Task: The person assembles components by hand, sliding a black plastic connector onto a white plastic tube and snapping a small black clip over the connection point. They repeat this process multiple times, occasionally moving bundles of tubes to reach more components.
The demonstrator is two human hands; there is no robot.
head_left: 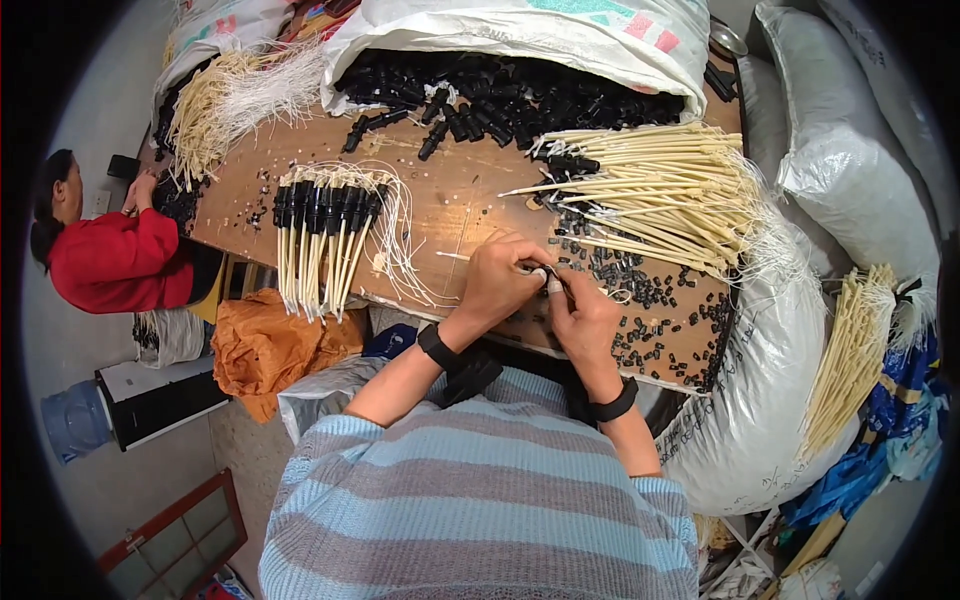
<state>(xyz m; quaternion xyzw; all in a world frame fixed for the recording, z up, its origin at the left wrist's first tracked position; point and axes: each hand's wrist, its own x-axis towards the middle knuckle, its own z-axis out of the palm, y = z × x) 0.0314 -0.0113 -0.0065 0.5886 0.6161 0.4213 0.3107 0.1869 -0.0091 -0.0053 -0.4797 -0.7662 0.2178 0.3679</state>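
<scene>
My left hand [503,277] is closed in a pinch over the table's front edge. A thin pale stick [453,256] with a white tip pokes out of it to the left. Close beside it my right hand [584,318] is also closed, its thumb and fingers on a small black plastic piece [556,277] between the two hands. Fingers partly hide how stick and piece meet. To the left lies a row of pale sticks with black plastic tubes [325,208] on their upper ends. Loose pale sticks with white strings [660,190] are piled at the right.
Small black bits [645,340] are scattered over the table [430,200] at the right. A white sack [520,30] spills black tubes [470,100] at the back. Full white sacks [765,370] crowd the right side. At the far left sits a person in red [120,250].
</scene>
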